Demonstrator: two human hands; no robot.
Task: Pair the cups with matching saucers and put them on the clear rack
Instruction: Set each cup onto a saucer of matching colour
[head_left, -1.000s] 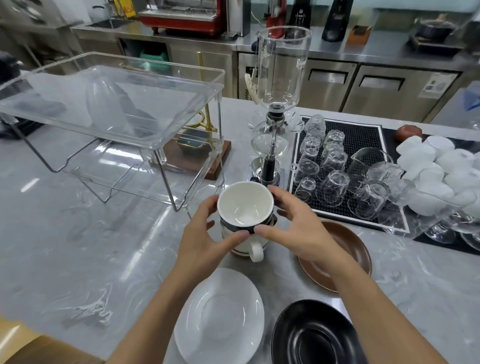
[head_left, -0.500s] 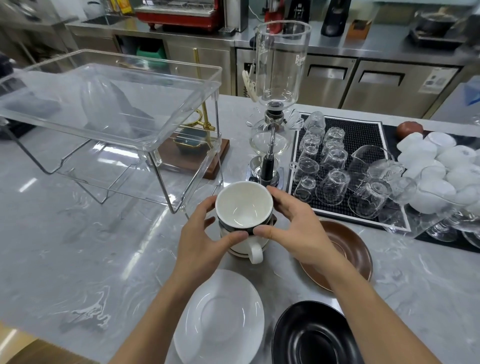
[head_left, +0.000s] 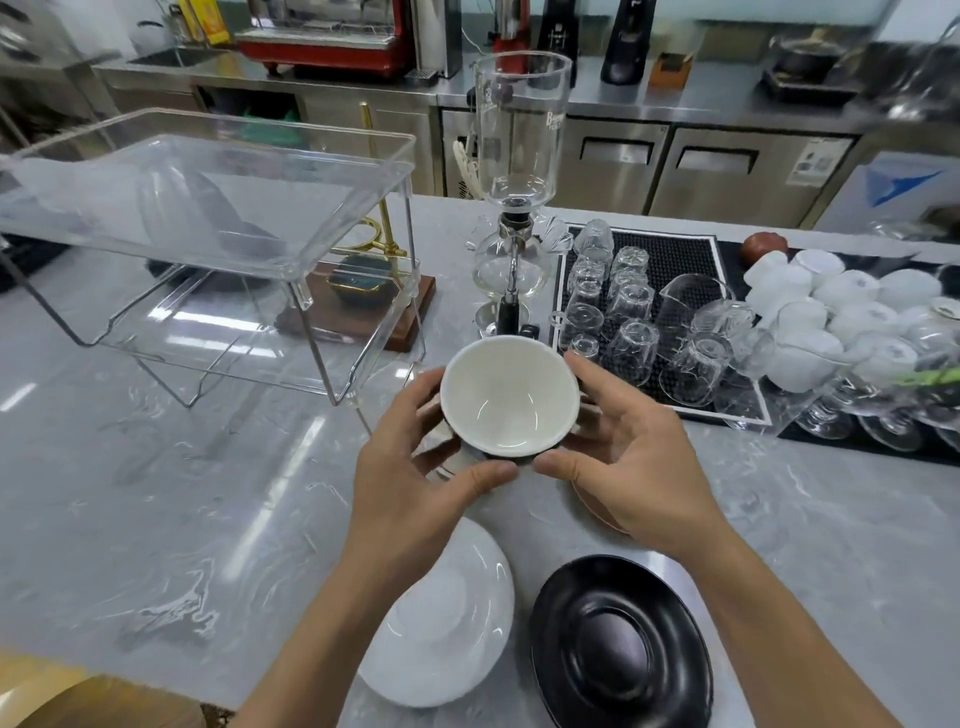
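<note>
Cup (head_left: 509, 397) sits mid-counter between left hand (head_left: 415, 457) and right hand (head_left: 631, 457), both touching its sides; clear rack (head_left: 208, 208) stands behind-left of it, siphon brewer (head_left: 514, 208) directly behind, wooden base (head_left: 363, 306) between rack and brewer. Right of the brewer a mat (head_left: 685, 249) carries upturned glasses (head_left: 631, 343), with a pile of cups (head_left: 831, 306) further right. Nearest the person, two saucers lie side by side, one saucer (head_left: 441, 623) left under the left forearm and another saucer (head_left: 618, 644) right, while a third saucer (head_left: 592, 501) lies mostly hidden under the right hand.
</note>
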